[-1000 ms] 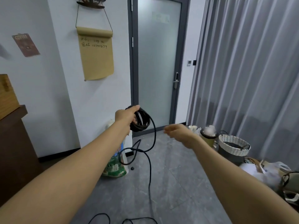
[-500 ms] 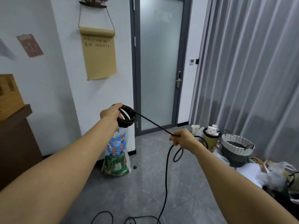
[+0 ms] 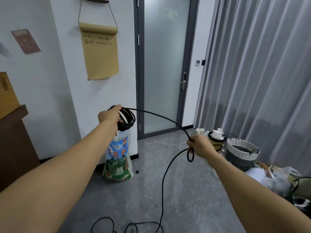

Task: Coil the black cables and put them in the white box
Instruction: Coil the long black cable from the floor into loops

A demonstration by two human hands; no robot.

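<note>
My left hand (image 3: 109, 115) is raised in front of the white wall and grips a bundle of black cable coils (image 3: 127, 120). From the coils a free length of the black cable (image 3: 161, 116) arcs to the right and down into my right hand (image 3: 201, 146), which pinches it. Below that hand the cable makes a small loop, then drops to the grey floor, where more of it lies in loose curls (image 3: 127, 226). No white box is in view.
A printed sack (image 3: 117, 158) leans against the wall below my left hand. A frosted glass door (image 3: 164, 64) is ahead, grey curtains on the right. A woven basket (image 3: 242, 152), cups and clutter sit at the right. A brown cabinet (image 3: 11, 140) stands left.
My right hand went from open and empty to pinching the cable, then drew it out to the right. My left hand with the coils shifted left and slightly up.
</note>
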